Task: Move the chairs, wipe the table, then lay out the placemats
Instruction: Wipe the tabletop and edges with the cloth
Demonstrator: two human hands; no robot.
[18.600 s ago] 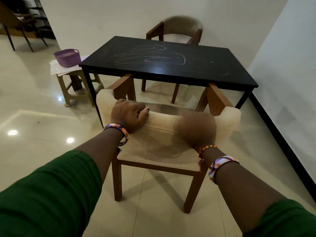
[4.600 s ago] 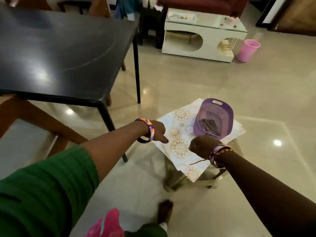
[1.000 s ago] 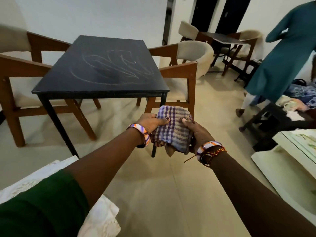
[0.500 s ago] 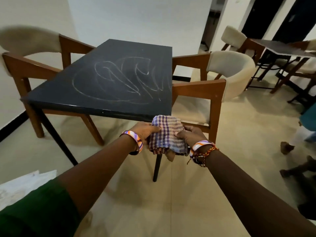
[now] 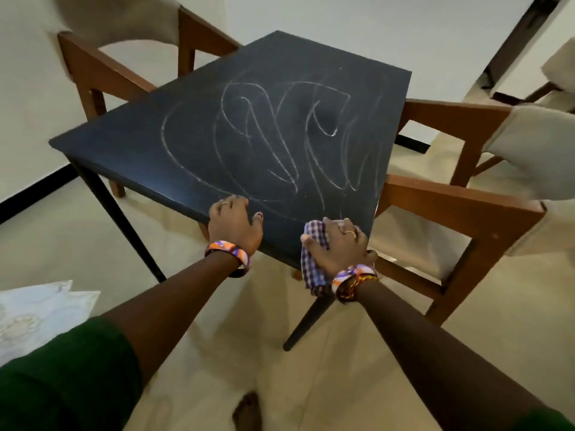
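Note:
The black table [image 5: 161, 144] stands in front of me, its top covered with white chalk scribbles [image 5: 289, 135]. My right hand [image 5: 340, 244] presses a purple checked cloth [image 5: 312, 262] onto the table's near right corner, and part of the cloth hangs over the edge. My left hand [image 5: 233, 223] rests flat on the near edge, fingers spread, holding nothing. One wooden chair with a cream back [image 5: 485, 206] stands at the table's right side, another [image 5: 102, 57] at the far left. White patterned placemats [image 5: 34, 312] lie at the lower left.
White walls with a black skirting run behind and to the left of the table. A further chair [image 5: 557, 76] shows at the far right. Glossy cream floor tiles lie around me, and my bare foot [image 5: 247, 410] is at the bottom.
I have stepped up to the table. The cloth, held in both hands before, is now under my right hand on the corner, and my left hand has let go and landed on the edge.

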